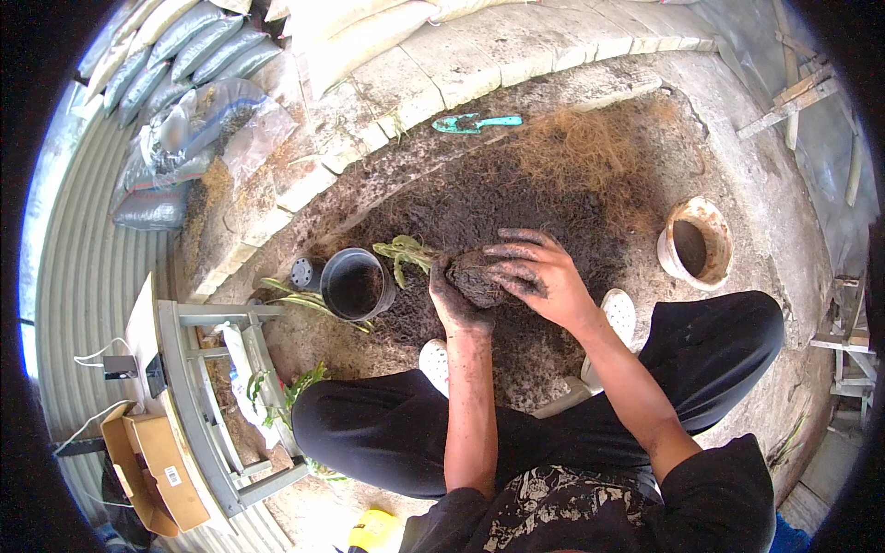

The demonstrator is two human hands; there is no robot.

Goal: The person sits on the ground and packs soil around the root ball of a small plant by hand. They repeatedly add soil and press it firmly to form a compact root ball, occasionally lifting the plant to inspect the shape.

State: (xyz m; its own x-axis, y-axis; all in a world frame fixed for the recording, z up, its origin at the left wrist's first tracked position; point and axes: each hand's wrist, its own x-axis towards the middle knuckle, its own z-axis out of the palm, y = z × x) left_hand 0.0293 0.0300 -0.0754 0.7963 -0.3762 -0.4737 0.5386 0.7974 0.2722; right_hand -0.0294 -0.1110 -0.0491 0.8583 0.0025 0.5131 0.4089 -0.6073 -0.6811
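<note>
My left hand cups a dark, soil-covered root ball over the heap of dark potting soil. The plant's green leaves point left from it. Against the right side of the ball rest the soiled fingers of my right hand, spread apart. Just left of the leaves stands a black plastic pot, with a smaller black pot lying beside it. Long green leaves lie on the ground by the pots.
A turquoise hand trowel lies beyond the soil, near brown coir fibre. A round dirty pot stands at the right. Low stone edging curves behind. At the left are a metal-framed table, an open cardboard box and filled plastic bags.
</note>
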